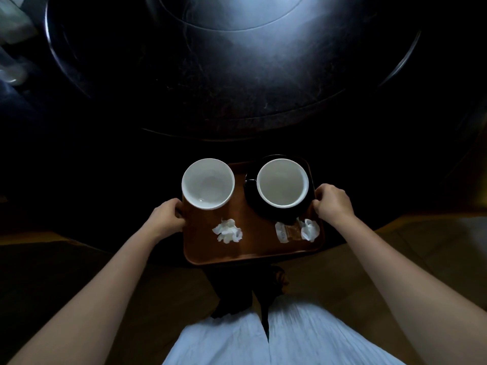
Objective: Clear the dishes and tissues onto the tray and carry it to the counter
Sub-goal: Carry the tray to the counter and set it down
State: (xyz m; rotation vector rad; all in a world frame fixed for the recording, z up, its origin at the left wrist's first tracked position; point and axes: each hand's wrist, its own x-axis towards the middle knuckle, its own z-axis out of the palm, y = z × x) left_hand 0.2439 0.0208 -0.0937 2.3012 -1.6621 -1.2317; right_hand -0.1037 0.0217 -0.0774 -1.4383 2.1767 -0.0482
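Observation:
A brown tray (259,241) is held in front of me at the near edge of a dark round table. My left hand (167,216) grips its left rim and my right hand (333,201) grips its right rim. On the tray stand a white cup (208,183) at the back left and a second white cup (282,182) on a black saucer (266,214) at the back right. A crumpled tissue (228,231) lies near the tray's middle. Another tissue (311,229) lies by a small wrapper (287,232) at the right.
The dark round table (237,75) fills the upper view, with an inner circular ring. Pale objects (13,48) sit at the far left edge. A wooden floor (395,259) shows at the sides, and my white garment (276,338) is below.

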